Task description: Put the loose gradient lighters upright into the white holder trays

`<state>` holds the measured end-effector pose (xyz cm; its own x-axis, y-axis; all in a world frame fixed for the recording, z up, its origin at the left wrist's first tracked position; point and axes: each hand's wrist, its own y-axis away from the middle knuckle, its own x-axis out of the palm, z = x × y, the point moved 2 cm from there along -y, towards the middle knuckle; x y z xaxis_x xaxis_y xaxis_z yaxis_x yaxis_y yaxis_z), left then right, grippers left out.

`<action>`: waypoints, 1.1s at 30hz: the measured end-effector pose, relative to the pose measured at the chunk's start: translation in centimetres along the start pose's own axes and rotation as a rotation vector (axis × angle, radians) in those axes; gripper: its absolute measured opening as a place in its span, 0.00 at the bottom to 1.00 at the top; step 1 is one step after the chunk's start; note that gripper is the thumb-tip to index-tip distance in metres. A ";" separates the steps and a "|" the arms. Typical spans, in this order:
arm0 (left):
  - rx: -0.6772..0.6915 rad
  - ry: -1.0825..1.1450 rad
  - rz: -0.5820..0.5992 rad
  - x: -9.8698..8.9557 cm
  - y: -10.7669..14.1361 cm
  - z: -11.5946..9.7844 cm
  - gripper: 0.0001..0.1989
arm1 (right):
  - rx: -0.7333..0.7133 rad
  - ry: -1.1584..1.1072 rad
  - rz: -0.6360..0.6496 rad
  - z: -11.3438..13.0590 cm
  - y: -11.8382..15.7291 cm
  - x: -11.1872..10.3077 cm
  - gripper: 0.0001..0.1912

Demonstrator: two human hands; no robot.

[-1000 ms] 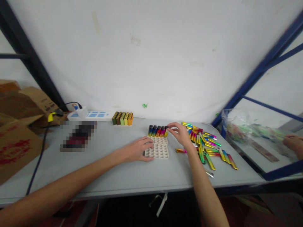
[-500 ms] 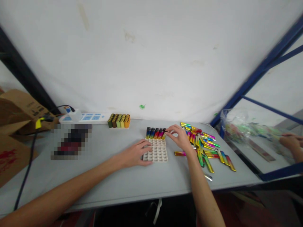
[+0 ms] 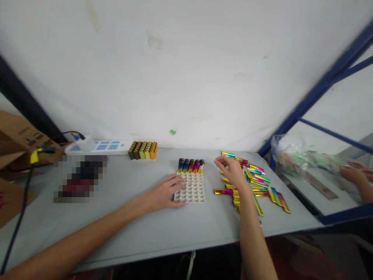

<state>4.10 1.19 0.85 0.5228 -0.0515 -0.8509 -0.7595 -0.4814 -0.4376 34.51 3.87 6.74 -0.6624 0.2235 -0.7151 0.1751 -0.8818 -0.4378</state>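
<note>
Tray (image 3: pixel 194 188), one: white, gridded with small square pockets; flat on the grey tabletop in front of you, most pockets unfilled. Black-topped cylinders (image 3: pixel 191 166), five: upright, side by side, filling the tray's row farthest from you; bodies glossy, running from blue at your left through red and magenta to yellow at your right. Metallic strips (image 3: pixel 262 189), many: slim, shiny, gold blended with green, blue, red or magenta; lying loose at assorted angles in an overlapping heap to your right, apart from the tray, some hidden from you. One gold-and-magenta strip (image 3: pixel 219 191): at the heap's tray-side edge.
</note>
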 end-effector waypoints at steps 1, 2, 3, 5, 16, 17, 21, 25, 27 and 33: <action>-0.001 0.005 0.002 0.0 0.0 0.0 0.19 | 0.004 0.007 0.033 0.0 0.4 -0.5 0.12; -0.003 0.011 0.007 0.0 0.0 0.0 0.19 | 0.005 0.018 0.080 0.0 1.1 -0.9 0.10; -0.005 0.016 0.010 0.0 0.0 0.1 0.18 | 0.003 0.036 0.138 0.0 1.8 -1.2 0.08; -0.005 0.027 0.008 0.0 -0.1 0.1 0.18 | 0.001 0.084 0.242 -0.2 3.8 -1.4 0.07; 0.004 -0.002 -0.015 0.1 0.0 0.1 0.18 | 0.012 0.175 0.314 -0.1 6.7 0.0 0.08; 0.005 -0.007 -0.013 0.1 0.0 0.0 0.18 | 0.018 0.143 0.308 0.3 6.3 0.0 0.09; 0.006 -0.032 -0.018 0.0 0.0 -0.1 0.18 | -0.041 0.057 0.229 2.4 4.3 -0.1 0.15; -0.005 -0.098 0.009 0.1 0.1 -0.5 0.19 | -0.109 0.033 0.096 4.5 2.8 0.7 0.13; -0.023 -0.140 0.024 0.2 0.3 -0.8 0.20 | -0.096 0.009 0.053 5.2 2.2 1.6 0.12; -0.029 -0.230 -0.030 0.9 0.7 -2.2 0.19 | -0.092 -0.121 0.050 6.5 -0.2 4.2 0.15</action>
<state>4.94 -1.07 0.40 0.4405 0.1628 -0.8829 -0.7319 -0.5044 -0.4582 26.92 2.31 7.40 -0.7334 0.1239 -0.6684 0.2723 -0.8474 -0.4559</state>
